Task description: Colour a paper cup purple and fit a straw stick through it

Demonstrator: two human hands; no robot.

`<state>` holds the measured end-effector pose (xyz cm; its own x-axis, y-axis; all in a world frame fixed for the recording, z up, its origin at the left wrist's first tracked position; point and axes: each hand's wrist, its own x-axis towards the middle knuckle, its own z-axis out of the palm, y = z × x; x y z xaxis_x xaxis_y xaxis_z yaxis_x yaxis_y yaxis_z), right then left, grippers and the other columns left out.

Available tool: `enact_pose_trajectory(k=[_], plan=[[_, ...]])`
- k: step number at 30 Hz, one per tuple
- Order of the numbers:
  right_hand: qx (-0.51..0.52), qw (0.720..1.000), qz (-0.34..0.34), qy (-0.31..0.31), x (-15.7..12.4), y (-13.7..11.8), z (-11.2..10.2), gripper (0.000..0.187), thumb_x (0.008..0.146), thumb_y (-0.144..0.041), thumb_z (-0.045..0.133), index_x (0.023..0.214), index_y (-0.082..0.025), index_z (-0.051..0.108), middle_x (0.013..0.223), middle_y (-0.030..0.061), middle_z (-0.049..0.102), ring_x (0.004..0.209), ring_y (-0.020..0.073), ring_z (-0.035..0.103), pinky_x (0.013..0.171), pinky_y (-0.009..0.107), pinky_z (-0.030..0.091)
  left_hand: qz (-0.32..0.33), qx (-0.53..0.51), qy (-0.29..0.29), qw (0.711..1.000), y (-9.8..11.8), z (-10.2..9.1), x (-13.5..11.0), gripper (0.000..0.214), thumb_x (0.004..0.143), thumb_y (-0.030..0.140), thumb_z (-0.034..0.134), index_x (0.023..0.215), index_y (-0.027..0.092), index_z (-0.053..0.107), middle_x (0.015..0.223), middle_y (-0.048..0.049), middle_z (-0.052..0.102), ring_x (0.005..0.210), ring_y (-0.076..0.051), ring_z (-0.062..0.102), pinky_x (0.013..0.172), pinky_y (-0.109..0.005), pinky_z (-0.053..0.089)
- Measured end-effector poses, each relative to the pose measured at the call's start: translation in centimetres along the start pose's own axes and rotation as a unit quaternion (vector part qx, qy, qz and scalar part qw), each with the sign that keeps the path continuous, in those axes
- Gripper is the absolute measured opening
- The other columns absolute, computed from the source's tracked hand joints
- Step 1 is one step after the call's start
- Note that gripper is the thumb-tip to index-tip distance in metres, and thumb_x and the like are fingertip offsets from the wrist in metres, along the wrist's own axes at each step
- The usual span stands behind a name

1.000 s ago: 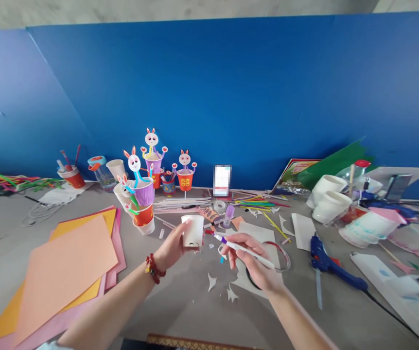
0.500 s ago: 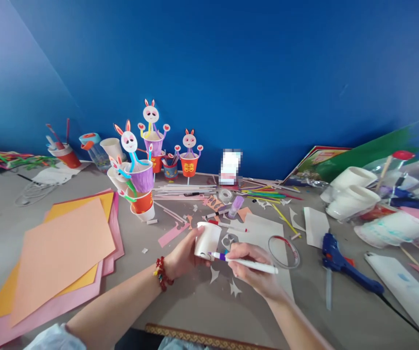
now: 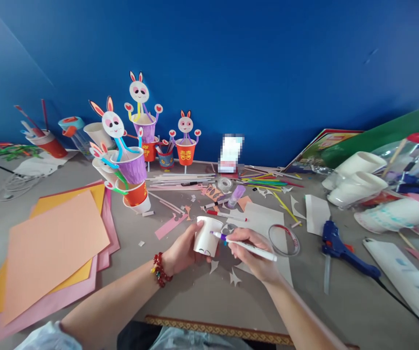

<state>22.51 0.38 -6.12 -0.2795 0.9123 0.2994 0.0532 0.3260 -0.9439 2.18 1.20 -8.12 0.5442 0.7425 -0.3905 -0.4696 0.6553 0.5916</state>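
My left hand (image 3: 182,250) is closed round a small white paper cup (image 3: 206,236), held tilted just above the grey table (image 3: 202,296). A dark drawn mark shows near the cup's lower edge. My right hand (image 3: 253,253) pinches a white marker (image 3: 246,245) with a purple band, and its tip touches the cup's side. A red bead bracelet (image 3: 159,270) sits on my left wrist. White paper scraps (image 3: 235,278) lie under my hands.
Orange and pink paper sheets (image 3: 49,243) lie at the left. Bunny cup figures (image 3: 125,160) stand behind them. A blue glue gun (image 3: 335,245) and a tape ring (image 3: 284,239) lie to the right, stacked white cups (image 3: 355,182) farther right. Straws and pens litter the back by the blue wall.
My hands came closer to me and lower. The marker tip, apart from the cup a second ago, now rests on the cup's side. The view has tipped downward.
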Motion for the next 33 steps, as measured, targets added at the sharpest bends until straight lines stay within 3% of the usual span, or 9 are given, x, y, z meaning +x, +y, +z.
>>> enact_pose_trajectory(k=[2, 7, 13, 18, 23, 28, 33], plan=[[0.000, 1.000, -0.001, 0.005, 0.1, 0.0, -0.2, 0.010, 0.088, -0.028, 0.063, 0.087, -0.021, 0.070, 0.064, 0.0007, 0.062, 0.052, 0.0131, 0.055, 0.048, 0.024, 0.043, -0.004, -0.002, -0.001, 1.000, 0.0, -0.1, 0.0, 0.050, 0.089, 0.056, 0.053, 0.108, 0.010, 0.064, 0.085, -0.0117, 0.069, 0.072, -0.022, 0.067, 0.056, -0.028, 0.048], [0.013, 0.997, -0.040, -0.072, 0.0, -0.2, 0.3, 0.008, 0.086, -0.020, 0.064, 0.080, -0.020, 0.069, 0.060, -0.0002, 0.062, 0.049, 0.0113, 0.051, 0.049, 0.024, 0.042, -0.003, -0.017, 0.014, 1.000, 0.1, -0.4, 0.2, 0.054, 0.086, 0.058, 0.057, 0.108, 0.010, 0.064, 0.082, -0.0111, 0.069, 0.064, -0.019, 0.064, 0.053, -0.027, 0.047], [-0.010, 1.000, -0.009, -0.019, 0.0, 0.2, 0.1, 0.012, 0.090, -0.030, 0.061, 0.088, -0.020, 0.070, 0.065, 0.0015, 0.063, 0.054, 0.0135, 0.056, 0.050, 0.025, 0.044, -0.003, -0.008, -0.002, 1.000, -0.1, -0.3, 0.1, 0.052, 0.089, 0.056, 0.053, 0.111, 0.010, 0.064, 0.084, -0.0109, 0.069, 0.072, -0.022, 0.067, 0.054, -0.028, 0.048], [-0.011, 0.995, -0.039, -0.094, 0.0, 0.3, 0.2, 0.011, 0.089, -0.026, 0.062, 0.083, -0.020, 0.069, 0.062, 0.0009, 0.064, 0.052, 0.0128, 0.056, 0.052, 0.025, 0.045, -0.012, -0.011, 0.011, 1.000, -0.3, -0.4, 0.3, 0.050, 0.090, 0.055, 0.052, 0.105, 0.009, 0.066, 0.083, -0.0123, 0.069, 0.066, -0.019, 0.064, 0.053, -0.027, 0.048], [-0.023, 1.000, 0.007, 0.021, 0.1, 1.1, -0.3, 0.012, 0.091, -0.030, 0.061, 0.095, -0.021, 0.068, 0.072, 0.0024, 0.066, 0.057, 0.0138, 0.058, 0.053, 0.025, 0.046, -0.017, -0.001, 0.006, 1.000, -0.2, -0.3, 0.3, 0.050, 0.089, 0.055, 0.053, 0.106, 0.010, 0.065, 0.087, -0.0134, 0.070, 0.069, -0.022, 0.067, 0.051, -0.027, 0.048], [0.012, 0.998, -0.025, -0.056, 0.0, 1.1, 0.0, 0.011, 0.091, -0.027, 0.061, 0.088, -0.021, 0.068, 0.062, 0.0003, 0.063, 0.053, 0.0132, 0.053, 0.051, 0.025, 0.044, -0.018, -0.009, 0.012, 1.000, -0.3, -0.4, 0.2, 0.049, 0.090, 0.055, 0.049, 0.104, 0.010, 0.065, 0.079, -0.0108, 0.068, 0.065, -0.021, 0.066, 0.049, -0.027, 0.048], [-0.020, 0.999, -0.010, 0.036, 0.1, 1.1, -0.1, 0.010, 0.092, -0.027, 0.061, 0.096, -0.022, 0.067, 0.071, 0.0014, 0.065, 0.058, 0.0139, 0.057, 0.054, 0.025, 0.045, -0.020, -0.009, 0.007, 1.000, -0.4, -0.4, 0.3, 0.051, 0.091, 0.054, 0.046, 0.103, 0.008, 0.065, 0.083, -0.0138, 0.069, 0.066, -0.021, 0.067, 0.047, -0.026, 0.046]])
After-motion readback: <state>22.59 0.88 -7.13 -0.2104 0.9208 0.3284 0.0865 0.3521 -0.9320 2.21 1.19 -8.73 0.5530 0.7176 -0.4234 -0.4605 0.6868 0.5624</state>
